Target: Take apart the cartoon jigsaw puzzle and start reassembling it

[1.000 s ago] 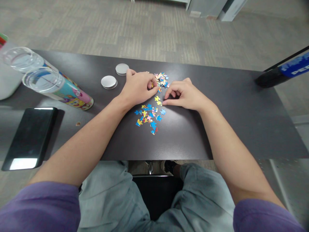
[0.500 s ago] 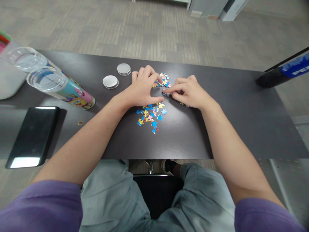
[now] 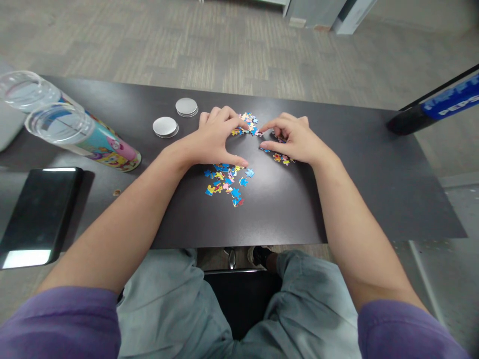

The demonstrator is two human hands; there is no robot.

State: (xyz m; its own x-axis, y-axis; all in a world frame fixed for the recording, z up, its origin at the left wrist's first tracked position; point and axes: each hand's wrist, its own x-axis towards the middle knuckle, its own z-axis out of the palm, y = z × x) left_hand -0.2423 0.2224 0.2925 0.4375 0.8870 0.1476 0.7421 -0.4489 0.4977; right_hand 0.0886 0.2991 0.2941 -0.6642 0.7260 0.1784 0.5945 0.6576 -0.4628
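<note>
Small puzzle pieces lie in three groups on the dark table (image 3: 284, 214). My left hand (image 3: 219, 134) is spread with thumb and fingers apart, its fingertips at the far pile (image 3: 249, 120) and its thumb over the near pile (image 3: 226, 182). Opposite it, my right hand (image 3: 294, 139) has its index finger at the right edge of the far pile and its thumb apart, low over the table. Partly under my right hand lies a third group (image 3: 282, 158) of pieces. Neither hand visibly holds a piece.
Two stacks of white discs (image 3: 165, 126) (image 3: 186, 106) lie beyond my left forearm. Two clear-topped printed tubes (image 3: 108, 147) and a black device (image 3: 39, 214) are at the left. A dark bottle with a blue label (image 3: 449, 102) is at the far right.
My right hand has moved away from the piece at the centre, and its thumb and index finger have spread apart. More of the right group shows. The whole view has shifted slightly.
</note>
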